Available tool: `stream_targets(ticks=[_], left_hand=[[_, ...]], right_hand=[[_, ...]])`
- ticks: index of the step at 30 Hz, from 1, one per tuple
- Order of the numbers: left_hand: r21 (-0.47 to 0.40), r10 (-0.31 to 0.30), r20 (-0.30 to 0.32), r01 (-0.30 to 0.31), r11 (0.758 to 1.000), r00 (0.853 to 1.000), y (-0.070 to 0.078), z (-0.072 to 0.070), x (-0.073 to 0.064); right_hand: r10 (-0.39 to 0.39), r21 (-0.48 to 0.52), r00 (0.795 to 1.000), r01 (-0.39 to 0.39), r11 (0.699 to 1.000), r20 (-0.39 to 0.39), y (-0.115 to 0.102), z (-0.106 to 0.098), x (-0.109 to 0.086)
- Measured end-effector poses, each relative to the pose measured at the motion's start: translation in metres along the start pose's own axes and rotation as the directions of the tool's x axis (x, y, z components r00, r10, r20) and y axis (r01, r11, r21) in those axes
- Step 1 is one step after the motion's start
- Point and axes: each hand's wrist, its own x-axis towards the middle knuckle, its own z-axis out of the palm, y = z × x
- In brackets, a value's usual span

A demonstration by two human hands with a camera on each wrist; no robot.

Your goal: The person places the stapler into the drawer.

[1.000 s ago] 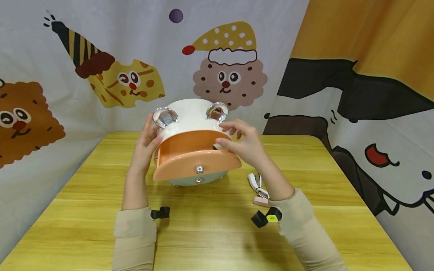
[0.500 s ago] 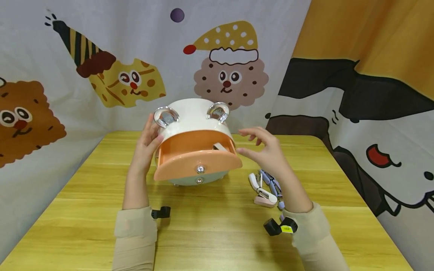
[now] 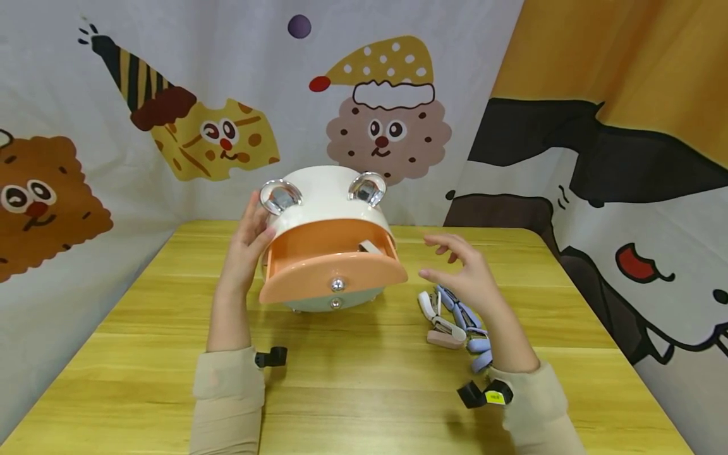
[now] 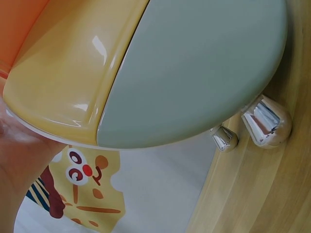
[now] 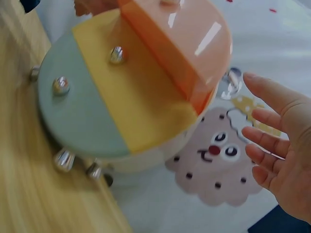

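Observation:
A round-fronted desk organizer [image 3: 324, 189] with a white shell and chrome ears stands on the table. Its top orange drawer [image 3: 335, 278] is pulled out, and the end of a pale flat thing [image 3: 370, 247] shows inside. Below it are a yellow drawer [image 5: 141, 87] and a green drawer [image 5: 82, 97], both flush. My left hand [image 3: 246, 249] rests along the organizer's left side, thumb at the front edge. Off to the right, my right hand [image 3: 463, 272] is in the air holding nothing, fingers loosely bent, apart from the organizer. Beneath it lie small staplers.
A white stapler [image 3: 426, 305], a pink-and-white stapler [image 3: 446, 333] and several blue staplers [image 3: 459, 308] lie together on the wooden table [image 3: 341, 392], partly under my right forearm. Behind the table hangs a curtain [image 3: 227, 38] with cartoon figures.
My right hand has left the drawer's right corner and moved right and down toward me. The pale thing stays in the drawer, more exposed. The left hand holds its place.

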Motion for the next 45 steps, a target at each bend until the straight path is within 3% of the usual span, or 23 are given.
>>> stream_targets(ticks=[15,28,45], left_hand=[[0.023,-0.025,-0.002,0.025,0.999,1.0,0.002,0.001,-0.001],[0.017,-0.009,-0.005,0.009,1.0,1.0,0.0,0.0,-0.001],[0.014,-0.007,0.003,0.007,1.0,1.0,-0.001,0.0,0.0]], right_hand=[[0.113,-0.044,0.992,-0.111,0.993,0.047,0.059,-0.014,-0.026],[0.265,-0.087,0.955,-0.255,0.963,0.133,0.103,-0.017,-0.04],[0.335,-0.121,0.922,-0.317,0.941,0.194,0.14,-0.01,-0.05]])
